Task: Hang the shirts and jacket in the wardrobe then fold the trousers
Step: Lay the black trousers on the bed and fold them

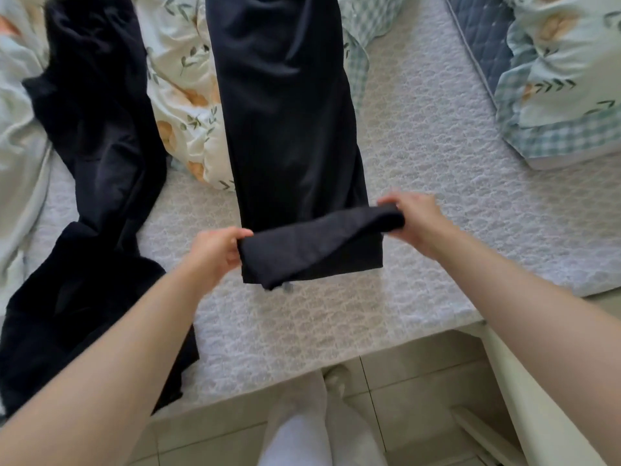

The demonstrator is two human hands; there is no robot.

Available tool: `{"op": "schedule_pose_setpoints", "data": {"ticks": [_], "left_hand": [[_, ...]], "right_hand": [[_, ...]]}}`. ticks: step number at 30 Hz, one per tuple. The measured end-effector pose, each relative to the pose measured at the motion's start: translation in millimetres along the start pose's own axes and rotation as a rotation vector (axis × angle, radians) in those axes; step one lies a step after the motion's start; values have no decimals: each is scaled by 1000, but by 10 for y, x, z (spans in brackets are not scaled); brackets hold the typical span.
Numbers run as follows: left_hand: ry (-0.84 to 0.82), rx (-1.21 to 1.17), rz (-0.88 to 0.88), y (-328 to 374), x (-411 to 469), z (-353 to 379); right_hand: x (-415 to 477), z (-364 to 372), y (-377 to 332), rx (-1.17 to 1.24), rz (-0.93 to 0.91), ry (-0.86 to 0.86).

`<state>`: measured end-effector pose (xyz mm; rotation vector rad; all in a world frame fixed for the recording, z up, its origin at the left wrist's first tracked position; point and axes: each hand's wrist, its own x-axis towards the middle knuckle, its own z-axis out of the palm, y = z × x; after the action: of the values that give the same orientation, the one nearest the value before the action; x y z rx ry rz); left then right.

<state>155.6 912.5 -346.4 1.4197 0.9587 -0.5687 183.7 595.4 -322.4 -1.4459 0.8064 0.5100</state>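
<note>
The hem end of the dark trousers (289, 122) is pinched at its two corners by the left hand (215, 253) and the right hand (415, 220), and it is turned back over the legs, which lie flat on the bed (437, 146). For a good fold, both corners should be carried forward evenly and the edges kept aligned, so that no crease is trapped.

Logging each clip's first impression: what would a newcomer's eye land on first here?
Both hands at centre: the left hand and right hand grip the near end of the dark trousers, which lie along the white mattress. A second dark garment sprawls crumpled at left, beside floral bedding.
</note>
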Motion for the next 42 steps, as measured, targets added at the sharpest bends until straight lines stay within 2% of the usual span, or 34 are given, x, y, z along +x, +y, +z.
{"op": "schedule_pose_setpoints", "data": {"ticks": [2, 3, 6, 7, 11, 17, 25, 33, 38, 42], "left_hand": [[-11, -133, 15, 309, 272, -4], [-3, -145, 16, 382, 393, -6], [105, 154, 7, 249, 621, -11], [120, 246, 2, 123, 655, -13], [-15, 370, -59, -404, 658, -19], [5, 419, 47, -675, 723, 4], [15, 282, 112, -755, 707, 86], [-37, 249, 28, -1044, 295, 575], [-49, 291, -11, -1385, -175, 993], [-61, 395, -66, -1832, -605, 1238]], "right_hand": [[307, 109, -258, 248, -7, 4], [456, 132, -308, 271, -20, 43], [732, 80, -80, -87, -16, 259], [769, 46, 81, -205, 8, 284], [719, -28, 728, -408, 149, 123], [662, 65, 970, -347, 119, -61], [744, 33, 1047, -580, 9, -124], [534, -583, 976, -399, 39, -84], [298, -1197, 951, -555, 26, -124], [86, -1682, 1168, -742, 134, -188]]}}
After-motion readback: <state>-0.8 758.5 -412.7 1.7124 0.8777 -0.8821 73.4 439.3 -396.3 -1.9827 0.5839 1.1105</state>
